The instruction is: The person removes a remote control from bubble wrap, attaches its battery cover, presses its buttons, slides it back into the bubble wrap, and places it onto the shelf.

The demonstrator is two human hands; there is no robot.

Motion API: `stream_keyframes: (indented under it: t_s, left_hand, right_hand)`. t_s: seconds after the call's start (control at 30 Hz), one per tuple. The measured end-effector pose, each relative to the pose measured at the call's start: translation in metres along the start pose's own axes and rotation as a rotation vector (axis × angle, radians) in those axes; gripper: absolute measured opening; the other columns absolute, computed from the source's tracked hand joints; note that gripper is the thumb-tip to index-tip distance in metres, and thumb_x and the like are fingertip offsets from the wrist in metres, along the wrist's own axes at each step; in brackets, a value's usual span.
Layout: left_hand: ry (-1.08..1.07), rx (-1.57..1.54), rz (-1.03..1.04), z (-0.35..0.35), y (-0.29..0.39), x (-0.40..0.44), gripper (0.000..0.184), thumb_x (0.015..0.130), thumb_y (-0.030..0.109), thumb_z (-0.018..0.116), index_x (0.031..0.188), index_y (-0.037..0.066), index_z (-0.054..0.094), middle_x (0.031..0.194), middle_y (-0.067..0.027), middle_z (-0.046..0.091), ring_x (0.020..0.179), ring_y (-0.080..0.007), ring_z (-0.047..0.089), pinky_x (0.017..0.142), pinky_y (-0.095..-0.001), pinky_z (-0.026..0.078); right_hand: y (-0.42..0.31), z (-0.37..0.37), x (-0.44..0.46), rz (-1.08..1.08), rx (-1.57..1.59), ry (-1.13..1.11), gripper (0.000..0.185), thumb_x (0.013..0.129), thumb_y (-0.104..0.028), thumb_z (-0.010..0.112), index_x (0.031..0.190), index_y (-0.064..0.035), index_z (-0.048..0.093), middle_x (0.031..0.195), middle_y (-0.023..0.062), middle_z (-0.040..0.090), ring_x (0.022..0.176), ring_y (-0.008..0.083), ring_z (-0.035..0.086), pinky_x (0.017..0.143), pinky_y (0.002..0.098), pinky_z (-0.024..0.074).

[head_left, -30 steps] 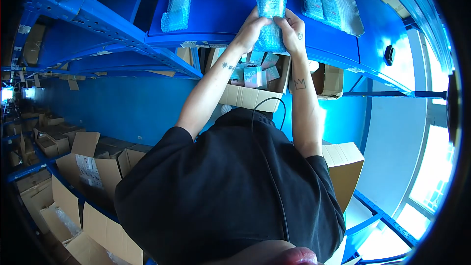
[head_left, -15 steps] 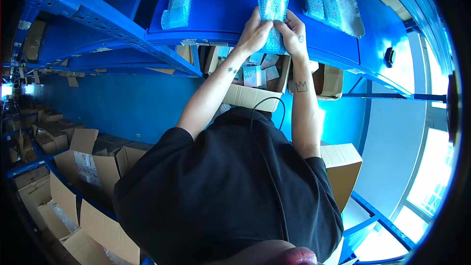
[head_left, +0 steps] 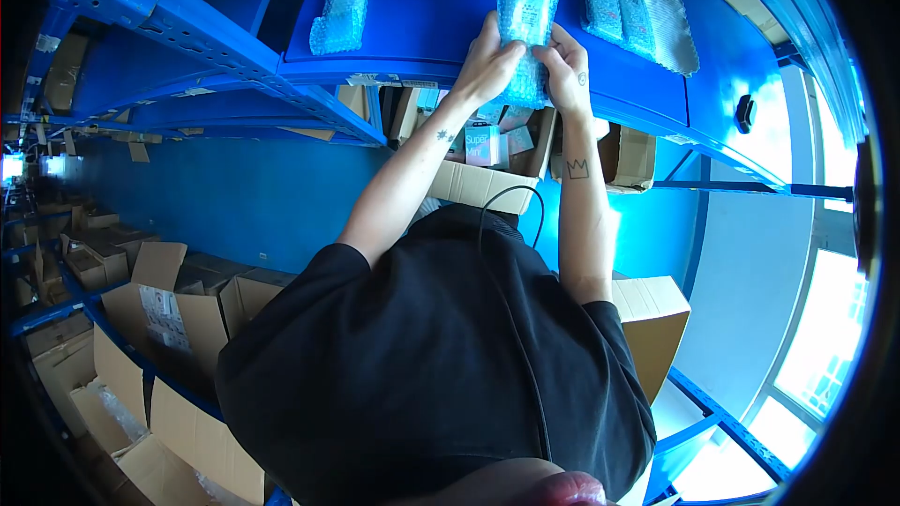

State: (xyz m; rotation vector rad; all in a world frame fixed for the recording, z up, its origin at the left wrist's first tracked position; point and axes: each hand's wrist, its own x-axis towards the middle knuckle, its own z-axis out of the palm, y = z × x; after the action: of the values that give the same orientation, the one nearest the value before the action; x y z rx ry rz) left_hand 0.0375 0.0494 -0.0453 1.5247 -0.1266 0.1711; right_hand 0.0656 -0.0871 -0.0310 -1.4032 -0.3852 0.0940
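Observation:
Between both hands is a small package in bubble wrap (head_left: 528,14), with printing showing through its upper half. My left hand (head_left: 491,66) grips the left side, thumb across the front. My right hand (head_left: 564,71) is closed on the right edge, its thumb also on the front. The lower end of the wrap hangs below the thumbs. A bubble-wrapped packet (head_left: 343,9) lies to the left on the blue shelf top (head_left: 431,9). Two wrapped packets side by side (head_left: 614,7) lie to the right, next to a flat bubble-wrap sleeve (head_left: 666,21).
Below the shelf edge stands an open cardboard box (head_left: 478,185) holding several small boxes, one marked "Super Mini" (head_left: 482,146). Another carton (head_left: 633,157) is on its right. Blue rack beams (head_left: 206,37) run along the left, with open cartons (head_left: 178,314) at lower left.
The wrapped package and both hands have shifted very slightly to the right. My right thumb sits a little differently on the wrap. Both hands keep their hold.

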Motion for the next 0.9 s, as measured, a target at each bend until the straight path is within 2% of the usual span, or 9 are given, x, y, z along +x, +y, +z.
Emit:
stream_keyframes:
  t_s: [0.07,0.2,0.4,0.53,0.73,0.9]
  left_hand:
    - [-0.005,-0.031,0.007,0.001,-0.001,0.001,0.040,0.092,0.010,0.046,0.132,0.005,0.042,0.105,-0.0114,0.059,0.082,-0.0160,0.056,0.072,-0.0294,0.047]
    - [0.063,-0.012,0.199,0.003,-0.011,0.005,0.034,0.087,0.010,0.047,0.120,0.000,0.044,0.085,-0.0137,0.059,0.061,-0.0187,0.053,0.055,-0.0320,0.046]
    - [0.099,0.082,0.124,0.006,0.004,0.000,0.031,0.087,0.010,0.048,0.116,-0.001,0.044,0.080,-0.0131,0.059,0.060,-0.0199,0.054,0.053,-0.0340,0.046]
    - [0.090,0.200,0.058,0.007,0.011,-0.002,0.027,0.087,0.010,0.049,0.111,-0.002,0.044,0.077,-0.0147,0.060,0.057,-0.0254,0.058,0.051,-0.0384,0.047]
    - [0.148,0.275,0.059,0.015,0.016,-0.003,0.024,0.087,0.010,0.050,0.106,-0.003,0.044,0.074,-0.0166,0.061,0.054,-0.0306,0.061,0.050,-0.0418,0.048]
    - [0.176,0.255,0.133,0.018,0.020,-0.006,0.024,0.086,0.010,0.052,0.105,-0.003,0.044,0.075,-0.0187,0.063,0.055,-0.0330,0.062,0.051,-0.0428,0.049]
  right_hand:
    - [0.001,0.000,0.000,-0.007,-0.010,0.003,0.029,0.082,-0.001,0.054,0.109,0.0060,0.061,0.080,0.0055,0.064,0.056,0.0043,0.045,0.048,0.0137,0.0335]
    - [0.006,-0.001,0.002,-0.024,0.001,-0.012,0.027,0.081,-0.001,0.055,0.106,0.0051,0.062,0.079,0.0059,0.064,0.057,0.0040,0.045,0.048,0.0141,0.0342]
    - [0.002,0.002,0.003,-0.030,0.009,0.000,0.021,0.081,-0.001,0.056,0.100,0.0039,0.063,0.074,0.0048,0.063,0.054,0.0037,0.044,0.045,0.0148,0.0337]
    - [0.006,0.001,0.009,0.047,-0.010,0.087,0.015,0.082,-0.003,0.058,0.095,0.0031,0.064,0.069,0.0035,0.062,0.050,0.0034,0.043,0.042,0.0155,0.0327]
    - [-0.004,0.013,0.011,0.072,-0.044,0.164,0.011,0.085,-0.009,0.061,0.086,0.0018,0.064,0.063,0.0014,0.059,0.047,0.0032,0.040,0.040,0.0159,0.0312]
    - [-0.004,0.016,0.012,0.069,-0.082,0.231,0.017,0.087,-0.014,0.063,0.080,0.0010,0.065,0.060,0.0007,0.057,0.047,0.0037,0.040,0.041,0.0172,0.0314]
